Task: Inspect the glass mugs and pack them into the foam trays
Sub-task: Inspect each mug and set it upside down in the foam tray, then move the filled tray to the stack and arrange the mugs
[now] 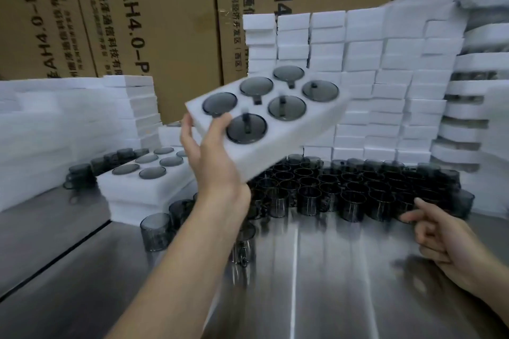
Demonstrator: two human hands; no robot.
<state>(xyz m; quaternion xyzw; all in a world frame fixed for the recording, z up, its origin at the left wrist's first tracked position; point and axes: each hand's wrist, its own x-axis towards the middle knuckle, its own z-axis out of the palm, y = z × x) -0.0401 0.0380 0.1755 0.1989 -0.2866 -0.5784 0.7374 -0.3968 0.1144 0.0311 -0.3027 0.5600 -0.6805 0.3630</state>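
Note:
My left hand (213, 151) grips the near end of a white foam tray (308, 129) and holds it tilted in the air above the table. Several smoky grey glass mugs (287, 107) sit bottom-up in the tray's round holes. Below it, many loose grey mugs (355, 187) stand crowded on the steel table (344, 270). My right hand (438, 237) hovers low at the right with fingers loosely curled, holding nothing, its fingertips close to the front row of mugs. Another filled foam tray (176, 176) lies on a stack at the left.
Stacks of white foam trays (366, 69) form a wall behind the mugs and more pile up at the left (55, 118). Cardboard boxes (137, 14) stand at the back. A few single mugs (156, 231) stand near the left tray stack.

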